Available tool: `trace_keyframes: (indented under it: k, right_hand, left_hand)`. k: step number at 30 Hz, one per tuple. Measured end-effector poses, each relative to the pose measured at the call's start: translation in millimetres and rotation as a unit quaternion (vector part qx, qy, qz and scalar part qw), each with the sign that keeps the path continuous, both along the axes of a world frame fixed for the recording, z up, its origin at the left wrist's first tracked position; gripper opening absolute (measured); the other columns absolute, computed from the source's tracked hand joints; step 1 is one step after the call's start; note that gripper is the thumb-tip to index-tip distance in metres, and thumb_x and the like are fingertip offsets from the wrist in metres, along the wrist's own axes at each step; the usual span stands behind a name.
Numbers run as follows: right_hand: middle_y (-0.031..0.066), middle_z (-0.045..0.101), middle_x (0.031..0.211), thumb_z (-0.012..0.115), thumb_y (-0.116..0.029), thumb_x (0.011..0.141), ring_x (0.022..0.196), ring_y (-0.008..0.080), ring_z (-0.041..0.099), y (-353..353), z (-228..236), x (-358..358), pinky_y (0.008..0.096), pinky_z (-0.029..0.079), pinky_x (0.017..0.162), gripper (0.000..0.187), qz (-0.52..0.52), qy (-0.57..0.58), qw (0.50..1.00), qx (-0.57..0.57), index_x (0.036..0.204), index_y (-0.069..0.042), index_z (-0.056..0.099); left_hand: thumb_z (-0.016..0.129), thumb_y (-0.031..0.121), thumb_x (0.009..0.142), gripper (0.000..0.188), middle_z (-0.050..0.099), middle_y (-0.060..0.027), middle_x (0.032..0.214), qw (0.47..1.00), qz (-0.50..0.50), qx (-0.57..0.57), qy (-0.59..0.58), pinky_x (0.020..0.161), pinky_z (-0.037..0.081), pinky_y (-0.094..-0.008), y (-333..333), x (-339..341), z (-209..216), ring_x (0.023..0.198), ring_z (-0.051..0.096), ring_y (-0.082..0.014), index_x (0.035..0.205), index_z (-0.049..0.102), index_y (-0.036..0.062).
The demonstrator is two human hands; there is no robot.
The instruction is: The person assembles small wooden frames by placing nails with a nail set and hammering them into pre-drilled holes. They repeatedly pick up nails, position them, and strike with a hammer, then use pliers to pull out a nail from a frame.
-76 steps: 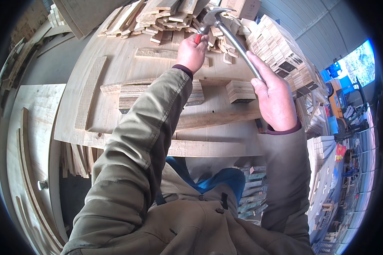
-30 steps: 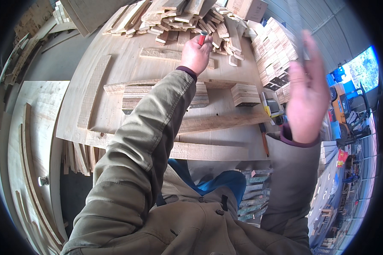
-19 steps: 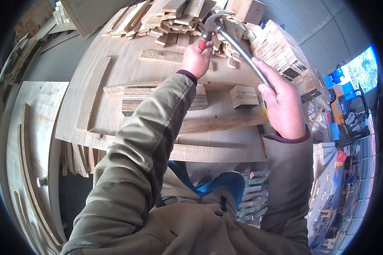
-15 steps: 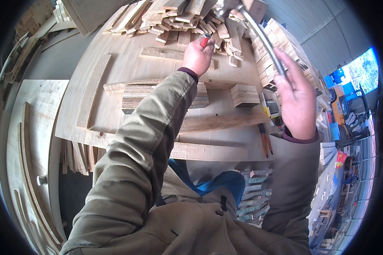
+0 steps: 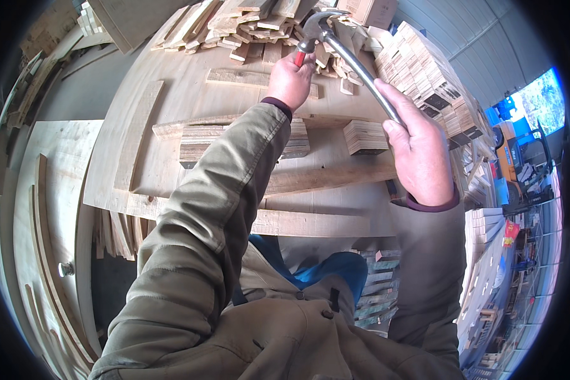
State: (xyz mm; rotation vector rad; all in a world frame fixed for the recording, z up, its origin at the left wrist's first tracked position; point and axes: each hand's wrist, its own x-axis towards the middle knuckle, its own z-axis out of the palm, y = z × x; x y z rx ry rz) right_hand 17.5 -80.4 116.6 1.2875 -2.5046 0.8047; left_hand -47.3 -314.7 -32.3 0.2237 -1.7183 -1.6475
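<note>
My right hand (image 5: 422,152) is closed around the lower end of a metal claw hammer (image 5: 356,64). The hammer's face is down at the top of a red-handled tool (image 5: 299,59), apparently against it. My left hand (image 5: 290,85) grips this tool upright over the far part of the wooden worktable (image 5: 190,76). Its lower end is hidden behind my left hand, so its kind does not show. A flat wooden strip (image 5: 234,77) lies just below and left of that hand. Beneath my left forearm is a layered wood block (image 5: 199,142), partly covered.
A heap of loose wood strips (image 5: 253,25) covers the table's far edge. Stacked wood blocks (image 5: 418,63) rise at the right. A smaller block (image 5: 365,137) and a long board (image 5: 329,179) lie nearer me. A pale panel (image 5: 57,171) stands at the left.
My right hand has moved left and slightly down, bringing the hammer head down onto the red-handled tool's top. My left hand has stayed nearly in place.
</note>
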Motion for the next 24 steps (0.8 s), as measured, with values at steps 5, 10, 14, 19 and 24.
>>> trace_keyframes:
  k: [5, 10, 14, 19, 24]
  right_hand:
    - [0.0044, 0.062, 0.090, 0.057, 0.009, 0.094, 0.076, 0.0079, 0.051, 3.7, 1.3, -4.3, 0.0236, 0.048, 0.074, 0.055, -0.012, -0.018, 1.000, -0.010, 0.144, -0.012, 0.059]
    - [-0.0003, 0.063, 0.092, 0.058, 0.007, 0.095, 0.074, 0.0057, 0.051, 1.4, 6.7, -6.9, 0.0220, 0.047, 0.071, 0.053, -0.002, -0.013, 0.995, -0.097, 0.146, -0.009, 0.058]
    - [-0.0035, 0.059, 0.087, 0.060, 0.000, 0.100, 0.065, 0.0012, 0.044, 7.0, 38.2, -4.3, 0.0172, 0.037, 0.056, 0.052, -0.030, 0.018, 0.968, -0.249, 0.150, -0.011, 0.055]
    - [0.0031, 0.065, 0.096, 0.063, -0.001, 0.098, 0.078, 0.0107, 0.056, 7.4, 40.5, -2.5, 0.0243, 0.045, 0.067, 0.051, -0.050, 0.035, 0.949, -0.308, 0.147, -0.013, 0.058]
    - [0.0194, 0.068, 0.130, 0.059, 0.010, 0.092, 0.118, 0.0273, 0.068, -4.8, -8.4, -5.9, 0.0338, 0.050, 0.101, 0.054, -0.025, -0.026, 0.999, -0.006, 0.143, -0.008, 0.059]
  left_hand:
    - [0.063, 0.016, 0.100, 0.018, 0.068, -0.0073, 0.076, 1.000, -0.017, 0.018, -0.010, 0.067, 0.050, -0.0319, -3.1, -6.9, -0.2, 0.070, 0.061, -0.0146, 0.099, 0.071, -0.0002]
    - [0.064, 0.018, 0.100, 0.021, 0.069, -0.0097, 0.075, 1.000, -0.008, 0.013, -0.012, 0.068, 0.051, -0.0330, -1.7, -4.1, -1.1, 0.070, 0.063, -0.0162, 0.100, 0.071, -0.0015]
    - [0.064, 0.018, 0.100, 0.022, 0.069, -0.0109, 0.076, 1.000, -0.010, 0.004, -0.020, 0.069, 0.051, -0.0334, -3.0, -2.4, -0.2, 0.072, 0.064, -0.0165, 0.100, 0.071, -0.0023]
    - [0.064, 0.020, 0.101, 0.023, 0.069, -0.0109, 0.075, 1.000, -0.015, 0.002, -0.018, 0.068, 0.051, -0.0338, -3.8, -3.7, -0.4, 0.071, 0.064, -0.0162, 0.100, 0.071, -0.0025]
    - [0.064, 0.020, 0.102, 0.024, 0.067, -0.0082, 0.073, 0.999, -0.018, 0.016, -0.034, 0.067, 0.050, -0.0326, -2.9, -3.1, -4.4, 0.069, 0.061, -0.0134, 0.098, 0.070, -0.0022]
